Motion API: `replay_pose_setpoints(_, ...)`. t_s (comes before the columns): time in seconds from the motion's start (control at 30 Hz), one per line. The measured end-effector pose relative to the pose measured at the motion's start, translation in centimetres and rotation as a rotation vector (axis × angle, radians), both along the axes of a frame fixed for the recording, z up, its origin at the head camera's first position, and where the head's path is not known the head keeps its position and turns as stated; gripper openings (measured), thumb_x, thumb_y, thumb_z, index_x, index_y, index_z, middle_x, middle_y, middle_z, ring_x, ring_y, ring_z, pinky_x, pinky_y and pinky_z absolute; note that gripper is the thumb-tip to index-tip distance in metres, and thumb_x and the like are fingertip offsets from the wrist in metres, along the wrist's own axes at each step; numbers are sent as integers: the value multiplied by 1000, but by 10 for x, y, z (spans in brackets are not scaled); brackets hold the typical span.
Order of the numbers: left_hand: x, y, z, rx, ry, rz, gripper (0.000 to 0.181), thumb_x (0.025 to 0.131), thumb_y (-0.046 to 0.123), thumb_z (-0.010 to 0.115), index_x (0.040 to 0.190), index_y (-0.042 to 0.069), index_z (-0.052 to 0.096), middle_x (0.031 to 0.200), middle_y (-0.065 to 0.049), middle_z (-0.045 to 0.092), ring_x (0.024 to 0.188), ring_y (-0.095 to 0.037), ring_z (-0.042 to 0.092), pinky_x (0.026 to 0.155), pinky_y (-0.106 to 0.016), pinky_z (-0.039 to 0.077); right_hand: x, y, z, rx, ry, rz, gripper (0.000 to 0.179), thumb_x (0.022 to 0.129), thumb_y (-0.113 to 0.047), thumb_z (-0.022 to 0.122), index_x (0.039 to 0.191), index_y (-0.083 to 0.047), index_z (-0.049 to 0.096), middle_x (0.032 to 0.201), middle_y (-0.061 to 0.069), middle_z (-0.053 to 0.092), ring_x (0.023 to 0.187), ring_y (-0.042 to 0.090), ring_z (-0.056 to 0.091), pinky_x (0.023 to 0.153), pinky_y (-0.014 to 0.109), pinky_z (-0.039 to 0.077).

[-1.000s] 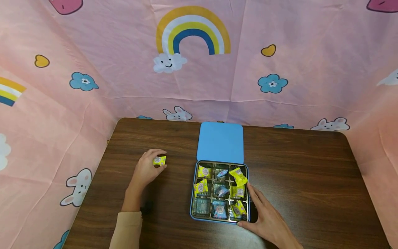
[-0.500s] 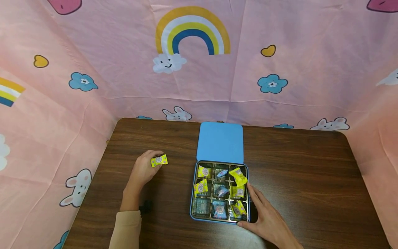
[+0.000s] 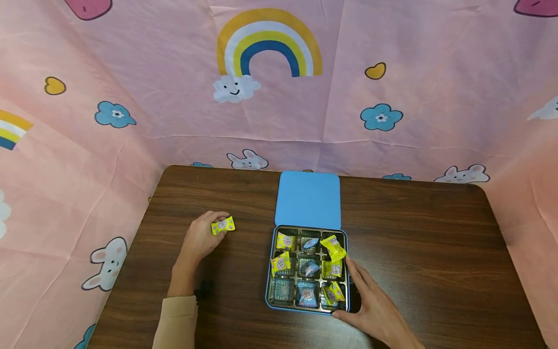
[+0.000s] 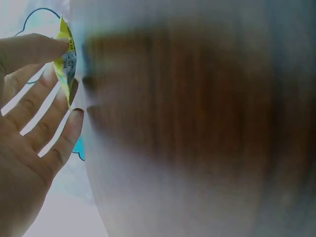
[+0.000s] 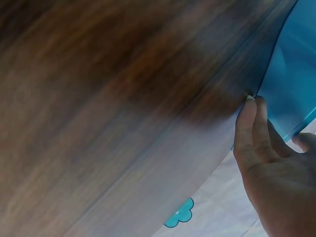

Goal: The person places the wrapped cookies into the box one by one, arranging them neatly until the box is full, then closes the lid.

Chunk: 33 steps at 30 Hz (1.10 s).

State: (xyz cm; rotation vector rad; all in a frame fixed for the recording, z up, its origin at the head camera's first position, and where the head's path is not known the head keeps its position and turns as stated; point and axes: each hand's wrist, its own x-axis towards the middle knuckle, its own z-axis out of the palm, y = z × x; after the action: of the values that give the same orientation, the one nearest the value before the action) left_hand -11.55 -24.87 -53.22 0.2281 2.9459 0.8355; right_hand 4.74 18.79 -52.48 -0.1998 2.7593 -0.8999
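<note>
My left hand (image 3: pixel 202 236) pinches a yellow wrapped candy (image 3: pixel 223 225) between thumb and fingertips over the left of the table. In the left wrist view the candy (image 4: pixel 66 64) shows edge-on beside the thumb. An open blue tin (image 3: pixel 269 291) has three rows of three compartments. Yellow candies (image 3: pixel 281 262) lie in its left column, blue candies (image 3: pixel 307 293) in the middle one, more yellow candies (image 3: pixel 334 248) at right. The front-left compartment (image 3: pixel 282 291) shows only clear lining. My right hand (image 3: pixel 375 305) rests at the tin's front-right corner, fingers fairly straight along the side, thumb at the front edge.
The tin's blue lid (image 3: pixel 308 199) lies folded back toward the table's far edge. A dark wood table (image 3: pixel 418 232) carries everything. Pink patterned cloth (image 3: pixel 287 111) hangs behind it and at both sides. A small dark object (image 3: pixel 204 289) shows beside my left wrist.
My left hand has drawn slightly left, and the candy sits further out at the fingertips, showing more of its wrapper. My right hand and the tin stay in place.
</note>
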Motion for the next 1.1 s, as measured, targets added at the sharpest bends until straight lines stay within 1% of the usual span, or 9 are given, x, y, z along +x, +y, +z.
replay_pose_setpoints(0.13,1,1,2,12,15,-13,50,81,11,80,128,20,66,119,-2,64,98,-24,58,76,-41,46,-1,0,-1,-8,6,6,121,66,-80,69,161,-34,9,156,14,35,131,40,48,87,59,51)
replay_pose_setpoints(0.37,4,6,2,103,69,-65,51,78,7,81,126,16,67,110,0,67,98,-22,61,82,-44,47,-2,1,-2,-26,31,14,120,68,-77,72,161,-32,12,156,15,35,128,40,51,83,57,53)
replay_pose_setpoints(0.47,7,9,3,115,89,-73,49,78,8,81,125,17,68,109,2,67,95,-18,62,78,-41,50,-2,1,-2,-34,26,13,119,68,-76,73,161,-32,12,156,15,35,128,41,50,84,57,53)
replay_pose_setpoints(0.53,8,10,5,121,101,-77,48,79,9,81,124,19,69,110,4,67,91,-15,62,73,-35,51,-2,0,-2,-36,6,11,119,68,-76,73,161,-33,11,156,16,34,129,42,50,85,58,52)
replay_pose_setpoints(0.6,11,9,7,128,118,-85,47,79,9,80,124,20,69,110,5,67,86,-13,59,66,-30,49,-1,-1,-2,-37,-12,8,120,68,-76,73,160,-34,10,156,16,33,129,42,49,85,59,52)
replay_pose_setpoints(0.67,13,8,9,139,136,-95,47,79,9,80,124,21,69,111,5,66,84,-12,57,63,-27,47,0,-2,-1,-31,-35,7,120,67,-77,72,160,-35,9,156,16,33,129,42,49,86,59,52)
replay_pose_setpoints(0.77,16,7,14,167,159,-104,50,78,6,80,125,18,69,112,4,65,87,-12,56,63,-27,46,1,-3,-1,-36,-48,5,120,67,-78,72,160,-36,9,157,14,33,130,41,48,86,59,52)
replay_pose_setpoints(0.93,18,12,20,192,198,-126,54,75,4,82,126,16,68,111,2,62,94,-12,57,72,-30,49,0,-1,-1,-41,-33,9,120,67,-77,72,160,-35,9,157,13,34,131,40,48,86,58,52)
replay_pose_setpoints(1.1,19,18,24,204,231,-152,55,74,4,83,125,15,68,106,5,62,87,-11,55,64,-25,48,0,1,-1,-4,-20,6,121,67,-79,70,161,-34,9,156,14,35,131,39,48,88,59,51)
